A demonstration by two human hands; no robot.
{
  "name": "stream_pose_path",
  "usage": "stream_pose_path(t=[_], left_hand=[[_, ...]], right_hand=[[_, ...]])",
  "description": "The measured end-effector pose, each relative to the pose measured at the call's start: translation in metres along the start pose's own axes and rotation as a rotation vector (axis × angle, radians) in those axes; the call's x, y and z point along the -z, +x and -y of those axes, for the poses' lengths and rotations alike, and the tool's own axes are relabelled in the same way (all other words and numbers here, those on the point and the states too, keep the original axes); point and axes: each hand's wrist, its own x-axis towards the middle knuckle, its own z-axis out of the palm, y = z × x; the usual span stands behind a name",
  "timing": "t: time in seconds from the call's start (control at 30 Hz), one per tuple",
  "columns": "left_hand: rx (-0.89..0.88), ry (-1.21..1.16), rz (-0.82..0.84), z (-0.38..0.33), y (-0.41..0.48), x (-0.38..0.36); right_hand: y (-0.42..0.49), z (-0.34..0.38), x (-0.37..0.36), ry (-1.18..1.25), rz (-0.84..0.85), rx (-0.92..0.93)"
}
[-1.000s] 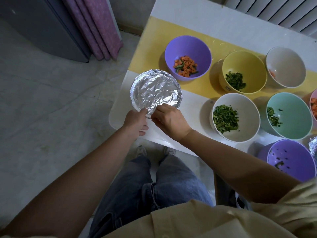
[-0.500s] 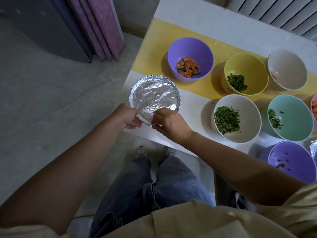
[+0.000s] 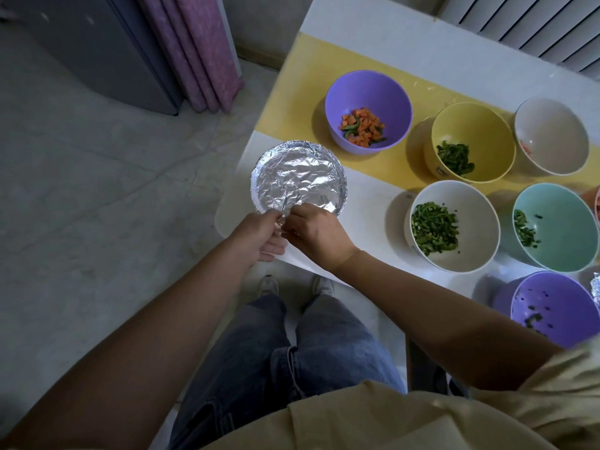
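A round bowl covered with crinkled silver foil stands at the near left corner of the white and yellow table. Both hands meet at the near edge of the foil. My left hand pinches the foil rim from the left with curled fingers. My right hand pinches the same stretch of rim from the right, fingers bent over it. The foil under the fingertips is hidden.
Open bowls stand to the right: a purple bowl with carrot cubes, a yellow bowl and a white bowl with chopped greens, a grey-white bowl, a mint bowl, a near purple bowl. The table edge lies just below my hands.
My hands have shifted a little along the near foil rim and drawn closer together. The covered bowl stays in place.
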Motion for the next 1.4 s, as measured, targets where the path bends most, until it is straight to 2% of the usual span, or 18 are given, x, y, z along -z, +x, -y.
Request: stream_pose_path(t=[0.17,0.37,0.57,0.77,0.97,1.1,1.27,1.4], left_hand=[[-0.020,0.082,-0.035,0.001,0.003,0.006],[-0.017,0.233,0.022,-0.014,0.001,0.017],[-0.070,0.156,-0.088,-0.006,0.003,0.016],[-0.065,0.052,-0.098,0.008,0.005,0.007],[-0.042,0.053,-0.076,0.004,-0.005,0.007],[-0.094,0.081,-0.099,0.005,-0.002,0.005],[-0.141,0.168,-0.139,0.003,0.004,0.018],[-0.159,0.146,-0.176,0.001,0.002,0.020]], right_hand=[[0.001,0.002,-0.003,0.051,0.051,-0.014],[-0.004,-0.013,0.015,-0.018,0.125,0.093],[-0.002,-0.007,0.011,0.007,0.075,0.079],[-0.003,0.001,-0.002,0.029,0.062,0.033],[0.001,0.000,0.000,0.049,0.036,0.016],[0.002,0.001,0.000,0.049,0.051,0.005],[-0.002,-0.016,0.018,0.013,0.156,0.080],[-0.006,-0.017,0.022,-0.036,0.154,0.181]])
